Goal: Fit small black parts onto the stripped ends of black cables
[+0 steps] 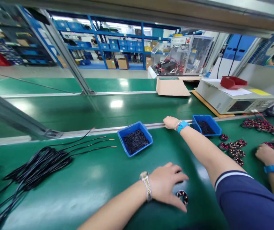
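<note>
My left hand (166,183), with a metal watch at the wrist, hovers low over the green bench, fingers spread and holding nothing. Between its thumb and fingers lies a small round coil part (182,197) on the mat. My right hand (170,122), wearing a blue wrist strap, is stretched forward to the metal rail; its fingers are curled, and whatever they hold is hidden. Left of it stands a blue bin (126,147) of short black pieces (136,141). Just right of the wrist is a second blue bin (217,129) with similar black pieces.
Black cables (43,163) with bare ends lie at left. Several round coil parts (236,152) are at right, near a co-worker's hands (270,156). A grey instrument (232,97) carries a red bin (233,82). Cardboard (172,87) lies beyond the rail; a metal post (67,51) rises at left.
</note>
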The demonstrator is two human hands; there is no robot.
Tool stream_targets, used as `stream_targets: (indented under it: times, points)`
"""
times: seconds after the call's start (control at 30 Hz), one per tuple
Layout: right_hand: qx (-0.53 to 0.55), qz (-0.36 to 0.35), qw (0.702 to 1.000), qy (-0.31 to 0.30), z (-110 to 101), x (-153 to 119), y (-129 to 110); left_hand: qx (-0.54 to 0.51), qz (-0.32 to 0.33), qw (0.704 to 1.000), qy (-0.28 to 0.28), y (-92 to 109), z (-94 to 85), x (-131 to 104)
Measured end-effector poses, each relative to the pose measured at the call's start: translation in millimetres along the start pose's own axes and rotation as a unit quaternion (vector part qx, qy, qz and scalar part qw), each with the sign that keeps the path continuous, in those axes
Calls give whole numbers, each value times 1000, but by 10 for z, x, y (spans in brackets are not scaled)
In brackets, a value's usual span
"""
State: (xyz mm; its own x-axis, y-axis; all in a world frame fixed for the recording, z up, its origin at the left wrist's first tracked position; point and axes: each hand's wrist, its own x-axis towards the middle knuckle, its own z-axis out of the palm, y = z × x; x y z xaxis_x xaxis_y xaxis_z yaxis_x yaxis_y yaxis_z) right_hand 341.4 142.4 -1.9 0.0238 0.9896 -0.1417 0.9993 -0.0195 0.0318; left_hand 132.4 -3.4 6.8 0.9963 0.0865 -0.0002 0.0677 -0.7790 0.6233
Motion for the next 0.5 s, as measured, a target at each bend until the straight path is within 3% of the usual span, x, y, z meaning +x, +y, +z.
stream_targets:
  times: [0.17, 0.27, 0.37, 0.43, 0.5]
  points:
    - [73, 88, 985, 132, -192, -243, 348, 139, -37, 987, -68, 304, 347, -9]
    - [113, 100, 970, 193, -302, -626, 661, 134, -27, 988, -67, 298, 346, 55]
    - [151, 118, 944, 269, -353, -1091, 1021, 152, -25, 987, -35, 111, -12, 255]
    - [158, 153, 931, 291, -338, -1376, 1247, 187, -37, 982, 14, -176, -433, 444]
    - [148, 196, 930, 275, -283, -1609, 1423, 227, -79, 969, 62, -599, -918, 604]
